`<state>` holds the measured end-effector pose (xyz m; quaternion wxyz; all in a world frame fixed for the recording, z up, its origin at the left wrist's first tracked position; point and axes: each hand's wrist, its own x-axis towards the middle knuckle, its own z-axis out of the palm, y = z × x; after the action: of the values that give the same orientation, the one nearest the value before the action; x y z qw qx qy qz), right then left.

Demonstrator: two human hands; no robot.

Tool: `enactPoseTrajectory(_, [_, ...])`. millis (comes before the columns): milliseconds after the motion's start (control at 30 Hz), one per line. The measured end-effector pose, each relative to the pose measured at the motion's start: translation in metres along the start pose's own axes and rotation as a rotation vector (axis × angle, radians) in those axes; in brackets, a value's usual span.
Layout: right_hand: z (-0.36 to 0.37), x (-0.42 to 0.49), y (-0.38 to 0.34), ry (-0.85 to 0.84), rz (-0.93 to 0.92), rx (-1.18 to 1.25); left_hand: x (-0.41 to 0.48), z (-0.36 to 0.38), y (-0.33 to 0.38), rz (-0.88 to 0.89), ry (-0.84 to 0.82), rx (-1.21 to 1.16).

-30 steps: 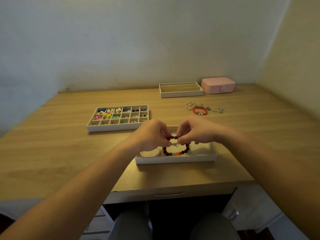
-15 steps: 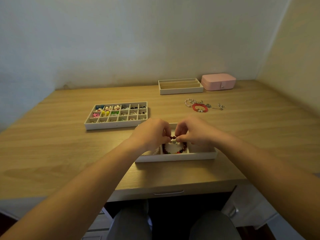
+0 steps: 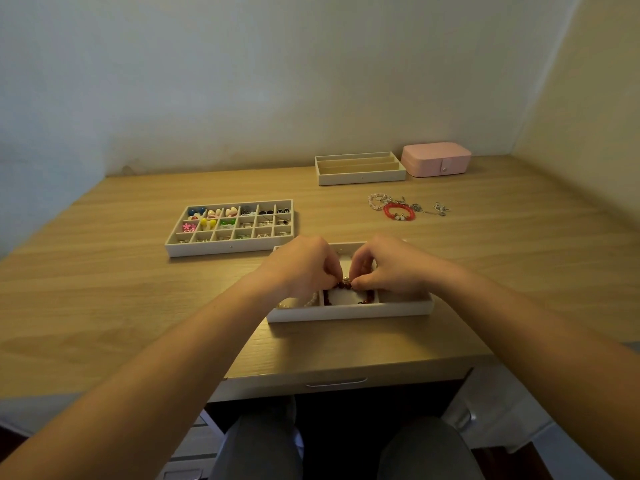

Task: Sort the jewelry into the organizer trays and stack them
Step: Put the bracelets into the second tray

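Broadly, the wooden bench point(image 3: 104, 289) is carrying 3 white organizer trays. A gridded tray point(image 3: 228, 249) is sitting left of centre, already holding small colourful pieces. A slotted tray point(image 3: 360, 178) is lying at the back beside a pink case point(image 3: 436, 161), and a near tray point(image 3: 346, 312) is sitting right in front of the person.

Both hands are working inside that near tray. The left hand point(image 3: 301, 268) and the right hand point(image 3: 391, 268) are meeting over its middle compartment. Each is curling its fingers and pinching the top of a dark red bracelet point(image 3: 370, 298), 1 hand on either side of a small pale charm point(image 3: 345, 279). The bracelet's lower loop is sitting down inside the middle compartment, just below the knuckles. A pale bead strand point(image 3: 311, 300) is resting in the compartment to the left.

I am judging the step in hand to be settling this bracelet into its compartment. The next move is calling for both pinches to let go so the beads drop within the dividers, not over them.

Well apart, toward the back right, a red bracelet point(image 3: 398, 212) and some silvery pieces point(image 3: 440, 209) are lying loose on the bench, so sorting is looking unfinished and stacking not yet begun.
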<state>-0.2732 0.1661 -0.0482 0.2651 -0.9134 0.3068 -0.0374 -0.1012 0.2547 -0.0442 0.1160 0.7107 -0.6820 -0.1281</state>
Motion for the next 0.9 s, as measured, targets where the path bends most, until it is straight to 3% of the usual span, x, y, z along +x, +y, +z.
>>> enactPoseTrajectory(300, [0.0062, 0.0036, 0.0, 0.12, 0.051, -0.026, 0.0021, 0.0075, 0.0001, -0.013, 0.094, 0.056])
enactPoseTrajectory(467, [0.0024, 0.0028, -0.0029, 0.128, 0.049, -0.005, 0.002, 0.0055, -0.0007, -0.031, 0.105, -0.024])
enactPoseTrajectory(900, [0.0007, 0.0018, -0.006, 0.077, 0.061, -0.068, 0.0056, 0.0016, 0.0027, -0.032, 0.061, 0.025])
